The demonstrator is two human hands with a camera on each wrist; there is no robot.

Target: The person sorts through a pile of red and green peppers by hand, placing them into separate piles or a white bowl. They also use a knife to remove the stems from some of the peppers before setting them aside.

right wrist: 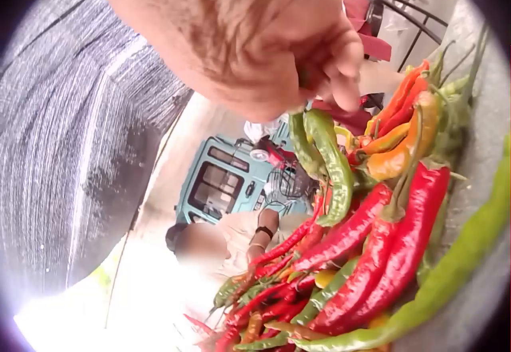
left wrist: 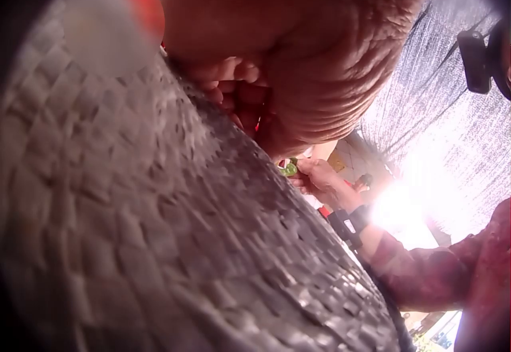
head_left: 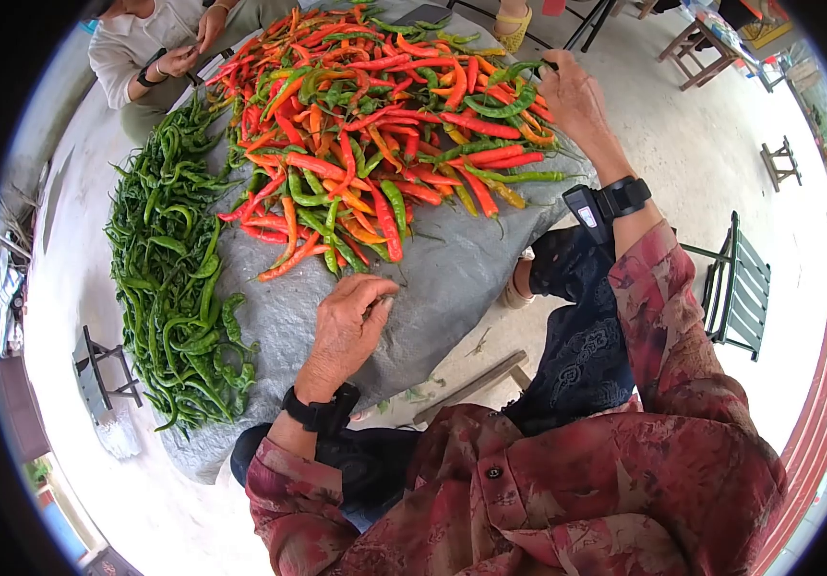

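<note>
My right hand [head_left: 572,91] is at the right edge of the heap of red, orange and green chili peppers [head_left: 375,125]. In the right wrist view its fingers are bent, and they pinch two green chili peppers [right wrist: 331,164] by their stem ends; the peppers hang over the heap. My left hand [head_left: 348,322] rests on the grey woven sheet [head_left: 432,317], just in front of the heap's near edge. Its fingers are loosely curled, and nothing shows in them; the left wrist view looks in under the palm [left wrist: 311,57].
A long pile of green chili peppers [head_left: 173,269] lies along the sheet's left side. Across the heap sits another person [head_left: 149,53], hands together. A dark green chair [head_left: 740,288] stands at right, small stools [head_left: 101,370] around the floor.
</note>
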